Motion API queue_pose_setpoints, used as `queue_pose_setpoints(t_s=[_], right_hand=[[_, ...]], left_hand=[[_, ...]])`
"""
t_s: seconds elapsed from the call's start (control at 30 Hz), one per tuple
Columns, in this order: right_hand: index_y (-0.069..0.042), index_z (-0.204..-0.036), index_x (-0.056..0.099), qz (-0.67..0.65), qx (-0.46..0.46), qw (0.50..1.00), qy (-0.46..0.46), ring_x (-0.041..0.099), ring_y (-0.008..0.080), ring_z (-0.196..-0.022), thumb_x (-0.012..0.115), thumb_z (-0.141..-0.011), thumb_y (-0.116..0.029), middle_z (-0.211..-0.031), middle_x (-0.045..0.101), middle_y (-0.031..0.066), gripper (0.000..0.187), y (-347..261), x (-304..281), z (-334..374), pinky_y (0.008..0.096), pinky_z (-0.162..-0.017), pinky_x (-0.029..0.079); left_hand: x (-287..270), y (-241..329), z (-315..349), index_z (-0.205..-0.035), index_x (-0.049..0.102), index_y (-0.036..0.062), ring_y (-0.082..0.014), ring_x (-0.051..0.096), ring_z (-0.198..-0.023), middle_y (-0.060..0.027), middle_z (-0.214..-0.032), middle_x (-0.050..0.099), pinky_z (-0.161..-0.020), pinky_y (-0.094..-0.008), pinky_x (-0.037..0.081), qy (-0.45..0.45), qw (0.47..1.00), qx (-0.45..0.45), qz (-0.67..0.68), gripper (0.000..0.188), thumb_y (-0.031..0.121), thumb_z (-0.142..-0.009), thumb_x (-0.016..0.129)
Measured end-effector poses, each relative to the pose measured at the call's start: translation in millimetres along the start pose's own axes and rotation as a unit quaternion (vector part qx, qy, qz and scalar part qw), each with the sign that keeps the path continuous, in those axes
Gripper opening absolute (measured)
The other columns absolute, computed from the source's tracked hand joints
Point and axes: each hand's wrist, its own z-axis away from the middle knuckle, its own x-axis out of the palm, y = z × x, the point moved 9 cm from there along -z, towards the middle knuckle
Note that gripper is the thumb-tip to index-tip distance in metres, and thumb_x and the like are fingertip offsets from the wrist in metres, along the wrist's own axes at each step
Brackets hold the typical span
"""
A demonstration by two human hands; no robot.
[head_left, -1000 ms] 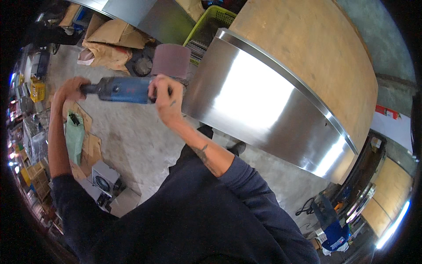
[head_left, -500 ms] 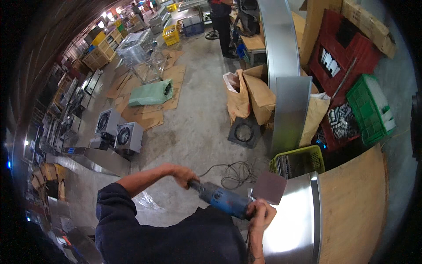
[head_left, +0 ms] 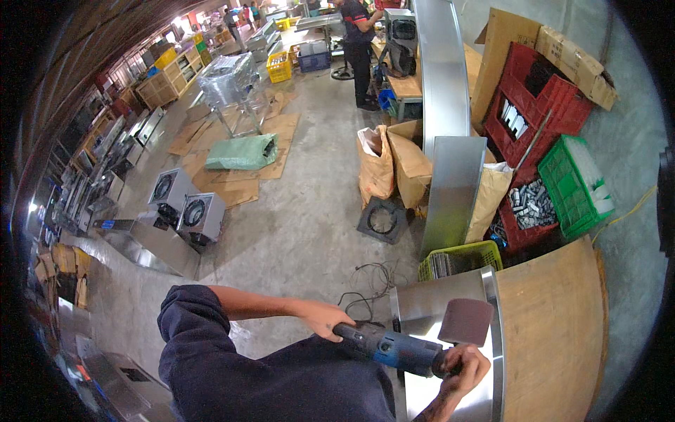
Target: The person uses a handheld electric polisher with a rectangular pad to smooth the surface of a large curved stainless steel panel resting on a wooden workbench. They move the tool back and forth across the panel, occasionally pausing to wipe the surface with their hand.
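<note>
A blue hand-held drum sander [head_left: 404, 352] lies across in front of my body. My left hand [head_left: 325, 321] is closed round its dark rear handle. At the front end, my right hand [head_left: 464, 368] grips the dark front part beside the head. The brown abrasive drum [head_left: 466, 321] sticks out beyond my right hand, over a shiny sheet-metal panel [head_left: 439, 299]. Whether the drum touches the metal, I cannot tell. A black cable [head_left: 376, 281] lies in loops on the floor past the sander.
A wooden board [head_left: 552, 330] lies right of the panel. Beyond stand a yellow-green basket [head_left: 492, 253], upright metal sheet [head_left: 453, 183], green crate [head_left: 573, 186] and red crate of metal parts [head_left: 534, 204]. Metal fan boxes [head_left: 202, 214] sit left. Another person [head_left: 357, 49] stands at a far table.
Both hands and the sander have moved right and somewhat lower in the picture, and the drum now sits farther over the panel. The view has also shifted a little.
</note>
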Motion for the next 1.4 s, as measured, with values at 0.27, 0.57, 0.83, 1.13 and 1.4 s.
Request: queue_pose_setpoints(t_s=[0.27, 0.57, 0.83, 1.13, 1.4], right_hand=[[-0.002, -0.081, 0.051, 0.012, -0.058, 0.996, 0.069, 0.039, 0.0165, -0.049, 0.053, -0.099, -0.014, -0.060, 0.044, 0.0093, 0.022, -21.1, -55.1, -21.2, 0.0326, -0.046, 0.037], [0.004, -0.070, 0.057, -0.034, -0.017, 0.971, 0.237, 0.048, 0.0186, -0.051, 0.055, -0.093, -0.006, -0.062, 0.056, 0.0130, 0.025, 20.9, -67.5, -59.6, 0.0340, -0.047, 0.036], [0.002, -0.071, 0.055, -0.043, 0.034, 0.962, 0.268, 0.050, 0.0165, -0.060, 0.054, -0.098, -0.011, -0.064, 0.055, 0.0082, 0.030, 46.2, -48.7, -63.3, 0.0328, -0.059, 0.040], [0.000, -0.066, 0.049, 0.015, 0.046, 0.981, 0.189, 0.047, 0.0194, -0.062, 0.054, -0.097, -0.010, -0.062, 0.052, 0.0067, 0.033, 97.3, 17.5, -100.9, 0.0374, -0.067, 0.038], [0.000, -0.064, 0.048, 0.031, 0.031, 0.973, 0.225, 0.044, 0.0188, -0.060, 0.053, -0.097, -0.008, -0.060, 0.048, 0.0068, 0.035, 133.1, 22.3, -127.5, 0.0368, -0.064, 0.037]], left_hand=[[-68.0, 45.5, -70.1, -0.117, 0.062, 0.0016, -0.0447, 0.069, -0.091, -0.0249, -0.091, 0.070, -0.077, -0.0539, 0.051, -0.033, 0.994, 0.075, -0.068, 0.044, 0.021, -0.079, 0.074], [-181.6, 17.0, -173.9, -0.130, 0.065, 0.0109, -0.0453, 0.069, -0.099, -0.0240, -0.103, 0.073, -0.086, -0.0562, 0.054, -0.169, 0.958, 0.057, -0.225, 0.052, 0.032, -0.083, 0.072], [-238.0, 25.8, -224.5, -0.124, 0.067, 0.0158, -0.0430, 0.071, -0.082, -0.0183, -0.085, 0.074, -0.077, -0.0531, 0.057, -0.268, 0.910, 0.029, -0.314, 0.050, 0.028, -0.077, 0.076], [-313.8, -32.5, -263.5, -0.118, 0.070, 0.0180, -0.0417, 0.072, -0.081, -0.0181, -0.081, 0.074, -0.074, -0.0525, 0.058, -0.268, 0.865, 0.026, -0.424, 0.044, 0.021, -0.074, 0.075], [-340.1, -62.5, -294.1, -0.116, 0.071, 0.0170, -0.0426, 0.072, -0.084, -0.0191, -0.085, 0.074, -0.076, -0.0523, 0.058, -0.258, 0.869, 0.042, -0.419, 0.043, 0.020, -0.074, 0.078]])
